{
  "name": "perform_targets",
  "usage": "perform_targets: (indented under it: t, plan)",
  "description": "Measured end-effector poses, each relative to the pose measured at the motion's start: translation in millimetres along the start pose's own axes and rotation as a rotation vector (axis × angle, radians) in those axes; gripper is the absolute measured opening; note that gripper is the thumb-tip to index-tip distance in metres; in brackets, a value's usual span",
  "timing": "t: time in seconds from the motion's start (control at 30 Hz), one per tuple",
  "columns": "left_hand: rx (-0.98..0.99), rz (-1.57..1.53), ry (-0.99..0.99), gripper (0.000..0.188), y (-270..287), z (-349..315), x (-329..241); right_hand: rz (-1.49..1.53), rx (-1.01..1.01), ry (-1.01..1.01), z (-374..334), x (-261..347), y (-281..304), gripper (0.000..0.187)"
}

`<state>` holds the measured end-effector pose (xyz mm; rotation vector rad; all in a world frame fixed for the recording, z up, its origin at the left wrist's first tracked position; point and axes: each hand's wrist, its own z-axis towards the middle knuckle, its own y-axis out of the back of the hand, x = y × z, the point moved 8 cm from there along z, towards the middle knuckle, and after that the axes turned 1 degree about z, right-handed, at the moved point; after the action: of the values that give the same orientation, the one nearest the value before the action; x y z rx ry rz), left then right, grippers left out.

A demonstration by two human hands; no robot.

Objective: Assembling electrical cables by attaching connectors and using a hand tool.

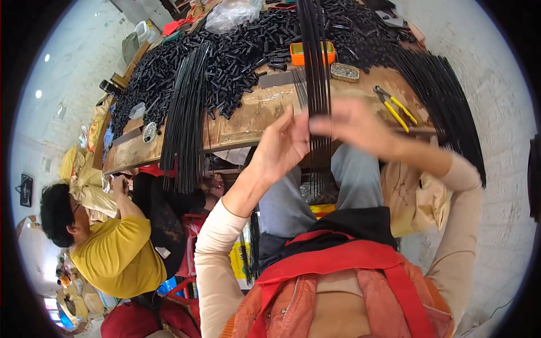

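In front of me a bundle of long thin black rods stands upright, crossing the table's near edge. My left hand is at the bundle's left side, thumb up, its fingers closed about the rods and partly hidden by them. From the right my right hand reaches across the same bundle. Motion smears its fingers, so their grip does not show. Just left of the bundle a few thin grey rods lie on the wooden table.
Black tubular parts are heaped across the table. Nearby are an orange container, a tray of small metal pieces and yellow-handled pliers. Rod bundles lie left and right. A person in yellow sits at left.
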<state>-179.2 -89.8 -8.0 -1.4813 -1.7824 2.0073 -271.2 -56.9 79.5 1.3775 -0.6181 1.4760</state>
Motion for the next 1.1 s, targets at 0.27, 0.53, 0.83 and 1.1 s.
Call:
perform_targets:
  t: [0.27,0.53,0.83,1.1]
  plan:
    - [0.021,0.051,0.126,0.052,62.8,126.5,-42.4,0.163,0.025,-0.184,22.0,-104.6,-11.2,0.018]
    - [-0.161,0.733,-0.099,0.033,85.3,31.5,-44.1,0.056,-0.143,-0.035,32.0,-171.2,-0.6,0.019]
    - [-0.154,0.705,-0.476,0.024,-25.7,15.8,-60.9,-0.059,-0.1,0.062,23.3,-179.0,-2.5,0.023]
    - [-0.34,1.06,-0.732,0.025,-14.6,6.4,-75.4,-0.018,-0.086,0.007,24.8,-178.6,-5.3,0.021]
